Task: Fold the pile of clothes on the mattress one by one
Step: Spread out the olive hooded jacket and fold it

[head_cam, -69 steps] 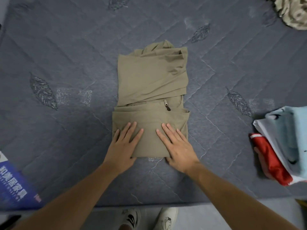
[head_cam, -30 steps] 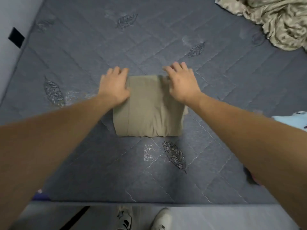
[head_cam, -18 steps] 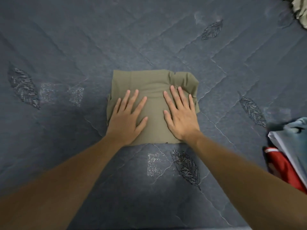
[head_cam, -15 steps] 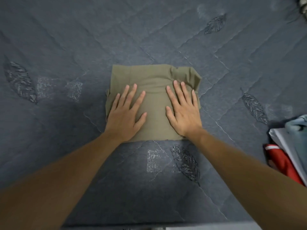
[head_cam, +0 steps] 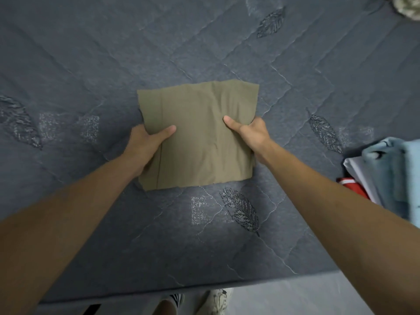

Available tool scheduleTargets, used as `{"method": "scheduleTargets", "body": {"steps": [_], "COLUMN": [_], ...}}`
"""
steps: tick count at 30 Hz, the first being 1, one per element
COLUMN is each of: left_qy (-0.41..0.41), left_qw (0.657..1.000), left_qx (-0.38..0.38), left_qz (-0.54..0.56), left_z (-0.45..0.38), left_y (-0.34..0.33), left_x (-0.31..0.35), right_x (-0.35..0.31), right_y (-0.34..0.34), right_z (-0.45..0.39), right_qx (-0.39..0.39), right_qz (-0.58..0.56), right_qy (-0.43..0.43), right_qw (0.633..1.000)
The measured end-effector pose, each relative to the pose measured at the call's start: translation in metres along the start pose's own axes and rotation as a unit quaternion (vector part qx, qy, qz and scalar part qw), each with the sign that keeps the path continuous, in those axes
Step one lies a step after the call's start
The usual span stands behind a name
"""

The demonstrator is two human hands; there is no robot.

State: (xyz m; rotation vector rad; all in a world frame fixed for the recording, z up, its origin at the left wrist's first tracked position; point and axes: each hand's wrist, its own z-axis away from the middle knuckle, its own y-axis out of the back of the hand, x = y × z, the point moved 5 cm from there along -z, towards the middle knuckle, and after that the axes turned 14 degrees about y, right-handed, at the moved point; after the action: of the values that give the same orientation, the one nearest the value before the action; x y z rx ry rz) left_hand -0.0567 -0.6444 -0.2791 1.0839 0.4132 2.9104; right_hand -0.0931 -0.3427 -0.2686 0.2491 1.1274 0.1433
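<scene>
In the middle of the grey quilted mattress [head_cam: 204,42] lies a folded khaki garment [head_cam: 200,137], a neat rectangle. The left hand [head_cam: 145,144] grips its left edge and the right hand [head_cam: 252,133] its right edge, each thumb on top, the other fingers hidden beneath the cloth. At the right border a stack of folded clothes [head_cam: 391,173], pale blue over red, is cut off. A patterned fabric [head_cam: 409,6] barely shows at the top right corner.
</scene>
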Motion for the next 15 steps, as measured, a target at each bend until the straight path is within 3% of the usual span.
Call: {"method": "scheduleTargets", "body": {"steps": [7,15], "left_qy": [-0.068,-0.082], "left_qw": [0.996,0.986], "left_qx": [-0.062,-0.142], "left_qz": [0.019,-0.035], "left_z": [0.054,0.226], "left_y": [-0.012,-0.064], "left_x": [0.022,0.125], "right_x": [-0.026,-0.143], "right_y": [0.033,0.179], "right_z": [0.055,0.2], "right_qx": [0.007,0.105], "right_qz": [-0.095,-0.156], "right_qy": [0.015,0.028], "right_qw": [0.995,0.982]}}
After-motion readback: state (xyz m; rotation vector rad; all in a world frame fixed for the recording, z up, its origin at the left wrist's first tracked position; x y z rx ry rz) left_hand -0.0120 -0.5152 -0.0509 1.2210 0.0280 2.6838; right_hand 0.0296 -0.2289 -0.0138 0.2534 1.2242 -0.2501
